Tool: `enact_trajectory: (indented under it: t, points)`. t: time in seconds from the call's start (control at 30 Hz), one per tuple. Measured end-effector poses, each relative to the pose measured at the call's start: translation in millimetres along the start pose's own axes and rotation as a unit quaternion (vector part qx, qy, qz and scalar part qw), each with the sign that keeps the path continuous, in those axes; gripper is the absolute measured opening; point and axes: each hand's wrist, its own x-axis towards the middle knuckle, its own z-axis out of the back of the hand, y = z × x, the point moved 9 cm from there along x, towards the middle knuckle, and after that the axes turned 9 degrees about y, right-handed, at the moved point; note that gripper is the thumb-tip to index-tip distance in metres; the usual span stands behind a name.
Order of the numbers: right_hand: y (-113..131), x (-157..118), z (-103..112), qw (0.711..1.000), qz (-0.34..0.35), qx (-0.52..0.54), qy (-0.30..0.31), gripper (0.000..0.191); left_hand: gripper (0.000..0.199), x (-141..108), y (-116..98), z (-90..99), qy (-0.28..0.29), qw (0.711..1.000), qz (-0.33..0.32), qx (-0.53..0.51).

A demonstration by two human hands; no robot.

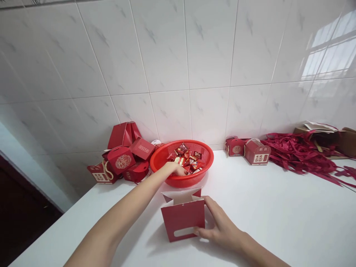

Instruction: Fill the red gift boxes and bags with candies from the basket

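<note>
My left hand [177, 169] reaches into a red plastic basket [209, 160] and is down among wrapped candies [191, 159]. Its fingers are curled together, and whatever they grip is hidden. My right hand [219, 224] is closed on the right side of a red paper gift box [182, 215], thumb in front and fingers around the side and back. The box stands upright on the white table just in front of the basket. Its top is open, with the side folds bent inward, and a pale oblong slot shows low on its front.
Several folded red gift boxes [121, 159] are piled left of the basket, against the tiled wall [169, 66]. Two more boxes, one a red and white box [257, 152], stand to the right. Beyond them lie heaped dark red ribbons [297, 152] and a cardboard box [349, 142].
</note>
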Motion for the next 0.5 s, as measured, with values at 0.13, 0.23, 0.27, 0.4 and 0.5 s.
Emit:
enact_trajectory:
  t: [0.13, 0.23, 0.27, 0.4, 0.5]
  points:
    - [4, -1, -1, 1.0, 0.002, -0.012, 0.012, 0.071, 0.054, 17, -2, -7.6, 0.02, 0.998, 0.028, 0.048]
    - [4, -1, -2, 1.0, 0.0, -0.021, 0.014, 0.072, 0.055, 25, -6, -8.1, -0.001, 0.998, 0.008, 0.059]
    - [3, -1, -2, 1.0, -0.001, -0.025, 0.013, 0.072, 0.052, 27, -7, -9.2, -0.005, 0.998, -0.002, 0.058]
    - [1, 0, -3, 1.0, -0.001, -0.028, 0.012, 0.072, 0.032, 34, -10, -16.1, -0.001, 0.999, -0.036, 0.034]
    - [0, 0, -2, 1.0, 0.0, -0.015, 0.013, 0.069, 0.02, 34, -12, -17.2, 0.006, 0.998, -0.056, 0.009]
